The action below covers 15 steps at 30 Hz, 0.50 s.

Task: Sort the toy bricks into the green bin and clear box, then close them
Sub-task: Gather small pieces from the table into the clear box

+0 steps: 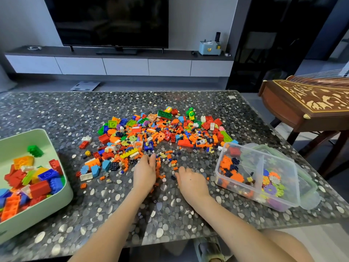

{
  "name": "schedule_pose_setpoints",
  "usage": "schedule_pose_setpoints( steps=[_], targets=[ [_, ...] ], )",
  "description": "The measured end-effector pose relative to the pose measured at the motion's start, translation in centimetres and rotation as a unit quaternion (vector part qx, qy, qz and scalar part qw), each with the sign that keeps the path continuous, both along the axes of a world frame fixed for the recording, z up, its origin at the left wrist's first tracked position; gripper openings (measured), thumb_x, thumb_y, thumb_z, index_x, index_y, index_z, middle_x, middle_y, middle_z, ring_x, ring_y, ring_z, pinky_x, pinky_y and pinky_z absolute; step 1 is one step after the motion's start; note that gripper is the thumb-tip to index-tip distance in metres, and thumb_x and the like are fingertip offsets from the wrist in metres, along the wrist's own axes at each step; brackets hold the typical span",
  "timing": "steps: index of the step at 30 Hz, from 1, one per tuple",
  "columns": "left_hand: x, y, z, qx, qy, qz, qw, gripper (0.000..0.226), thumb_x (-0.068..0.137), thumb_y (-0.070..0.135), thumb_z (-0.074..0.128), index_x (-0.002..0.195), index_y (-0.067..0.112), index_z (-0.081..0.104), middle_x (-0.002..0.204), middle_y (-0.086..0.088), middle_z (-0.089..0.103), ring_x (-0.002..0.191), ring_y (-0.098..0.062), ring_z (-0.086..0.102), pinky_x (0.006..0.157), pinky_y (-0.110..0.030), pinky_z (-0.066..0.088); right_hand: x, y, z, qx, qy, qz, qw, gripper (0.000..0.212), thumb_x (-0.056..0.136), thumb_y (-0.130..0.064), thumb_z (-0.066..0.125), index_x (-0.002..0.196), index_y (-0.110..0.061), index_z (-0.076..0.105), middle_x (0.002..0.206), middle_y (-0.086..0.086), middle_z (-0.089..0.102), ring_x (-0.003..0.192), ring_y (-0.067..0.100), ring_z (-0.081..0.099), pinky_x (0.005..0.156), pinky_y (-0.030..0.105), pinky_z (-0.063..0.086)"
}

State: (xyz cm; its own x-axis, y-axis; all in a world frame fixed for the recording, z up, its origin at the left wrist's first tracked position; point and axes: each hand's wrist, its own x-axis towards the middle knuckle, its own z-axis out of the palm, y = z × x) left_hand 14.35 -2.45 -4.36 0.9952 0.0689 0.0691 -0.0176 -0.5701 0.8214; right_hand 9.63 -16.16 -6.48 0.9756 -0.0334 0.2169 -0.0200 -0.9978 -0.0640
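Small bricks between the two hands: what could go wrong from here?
1. If raked by the left hand and right hand, the small bricks may scatter over the table edge.
2. A handful dropped in the clear box may spill past its divider into the flower discs.

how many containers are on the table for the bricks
2: the green bin at the left edge of the table, partly cut off by the frame, and the clear box on the right. No other shows.
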Motion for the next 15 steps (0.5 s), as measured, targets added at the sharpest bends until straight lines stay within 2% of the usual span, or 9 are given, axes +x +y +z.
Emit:
schedule_pose_setpoints(
  steps=[2,4,5,7,9,11,12,14,15],
  targets=[
    [0.1,-0.1,0.6,-0.067,0.035,0.025,0.997,0.042,0.101,0.038,0.031,0.067,0.014,0.038,0.057,-0.002,0.037,0.049,-0.017,0.033,0.048,-0.030,0.024,-0.4,-0.2,0.9,0.011,-0.027,-0.003,1.000,0.034,0.065,-0.033,0.085,0.061,-0.012,0.059,0.044,0.000,0.051,0.028,0.015,0.046,0.032,0.015,0.019],
    [0.2,-0.3,1.3,-0.155,0.084,0.053,0.983,0.045,0.101,0.041,0.031,0.066,0.013,0.038,0.055,-0.003,0.034,0.047,-0.018,0.031,0.048,-0.029,0.023,-0.3,-0.4,1.7,0.082,-0.049,-0.018,0.995,0.027,0.092,-0.029,0.058,0.085,-0.003,0.061,0.060,0.005,0.060,0.048,0.023,0.059,0.037,0.023,0.026],
    [0.3,-0.6,2.0,-0.208,0.116,0.066,0.969,0.044,0.101,0.041,0.031,0.067,0.013,0.037,0.055,-0.003,0.032,0.047,-0.017,0.030,0.047,-0.028,0.023,-0.2,-0.6,2.2,0.142,-0.057,-0.025,0.988,0.031,0.099,-0.029,0.044,0.093,-0.002,0.058,0.064,0.004,0.058,0.054,0.024,0.057,0.040,0.023,0.024],
    [0.1,-1.6,3.7,-0.337,0.178,0.077,0.921,0.040,0.101,0.039,0.033,0.070,0.014,0.034,0.057,-0.002,0.028,0.047,-0.015,0.028,0.042,-0.025,0.022,-0.4,-1.4,3.8,0.248,-0.088,-0.039,0.964,0.035,0.102,-0.031,0.031,0.087,-0.008,0.052,0.060,-0.003,0.045,0.052,0.017,0.045,0.046,0.023,0.022],
    [-0.3,-3.1,5.4,-0.439,0.223,0.067,0.868,0.037,0.101,0.036,0.035,0.072,0.014,0.034,0.055,0.001,0.027,0.041,-0.011,0.026,0.034,-0.020,0.019,-0.9,-3.2,5.9,0.325,-0.136,-0.063,0.934,0.036,0.102,-0.030,0.032,0.071,-0.018,0.042,0.056,-0.004,0.040,0.048,0.011,0.037,0.055,0.021,0.024],
    [-0.6,-5.3,6.5,-0.483,0.257,0.038,0.836,0.036,0.101,0.036,0.037,0.074,0.012,0.038,0.056,0.001,0.029,0.034,-0.007,0.027,0.030,-0.018,0.019,-1.2,-6.2,7.7,0.393,-0.155,-0.112,0.900,0.039,0.102,-0.027,0.033,0.065,-0.019,0.038,0.056,-0.001,0.041,0.049,0.012,0.037,0.051,0.023,0.026],
    [-0.8,-6.9,7.0,-0.492,0.273,0.015,0.827,0.036,0.101,0.037,0.037,0.075,0.011,0.039,0.057,0.001,0.029,0.032,-0.006,0.026,0.029,-0.018,0.019,-1.2,-8.2,8.3,0.420,-0.146,-0.143,0.884,0.040,0.102,-0.027,0.033,0.064,-0.018,0.039,0.058,0.000,0.042,0.052,0.014,0.039,0.051,0.028,0.028],
    [-1.7,-10.1,7.8,-0.473,0.303,-0.031,0.827,0.037,0.101,0.037,0.037,0.074,0.011,0.037,0.056,0.001,0.027,0.031,-0.008,0.027,0.030,-0.017,0.019,-0.9,-12.0,8.6,0.421,-0.087,-0.196,0.881,0.042,0.103,-0.028,0.032,0.063,-0.016,0.040,0.062,0.001,0.043,0.059,0.019,0.042,0.054,0.034,0.025],
    [-2.1,-11.7,8.1,-0.438,0.312,-0.058,0.841,0.039,0.101,0.036,0.037,0.071,0.011,0.037,0.056,0.000,0.029,0.034,-0.010,0.029,0.033,-0.018,0.021,-0.9,-13.3,8.6,0.419,-0.044,-0.215,0.881,0.044,0.102,-0.029,0.032,0.062,-0.015,0.040,0.061,0.002,0.042,0.059,0.021,0.042,0.054,0.033,0.023]
  ],
)
